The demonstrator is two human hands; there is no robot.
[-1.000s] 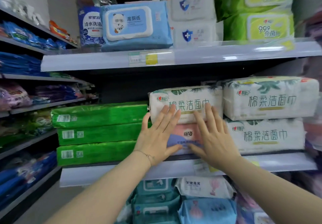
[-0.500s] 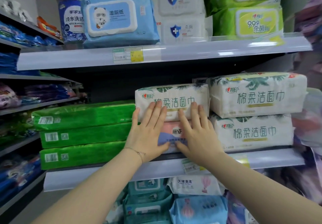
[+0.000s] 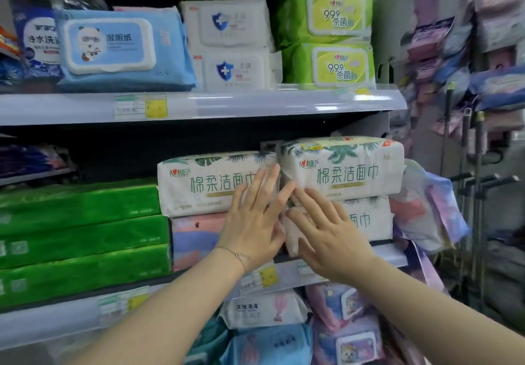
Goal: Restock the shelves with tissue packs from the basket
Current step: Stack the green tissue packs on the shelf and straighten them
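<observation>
On the middle shelf (image 3: pixel 392 256) a white tissue pack with green print (image 3: pixel 204 185) lies on top of a pink and blue pack (image 3: pixel 196 237). To its right two more white packs are stacked, the upper one (image 3: pixel 346 166) over the lower one (image 3: pixel 366 220). My left hand (image 3: pixel 252 220) is flat against the fronts of the left stack, fingers spread. My right hand (image 3: pixel 324 228) rests flat on the front of the lower right pack, fingers apart. Neither hand grips anything. The basket is out of sight.
Three green packs (image 3: pixel 82 239) are stacked at the shelf's left. The upper shelf (image 3: pixel 255 106) carries blue, white and lime wipe packs. More packs fill the shelf below (image 3: pixel 264 310). Soft packs (image 3: pixel 426 208) hang at the shelf's right end, with racks beyond.
The view has swung to the right. Both hands have slid right along the pack fronts; the right hand went from the pink and blue pack to the lower right white pack.
</observation>
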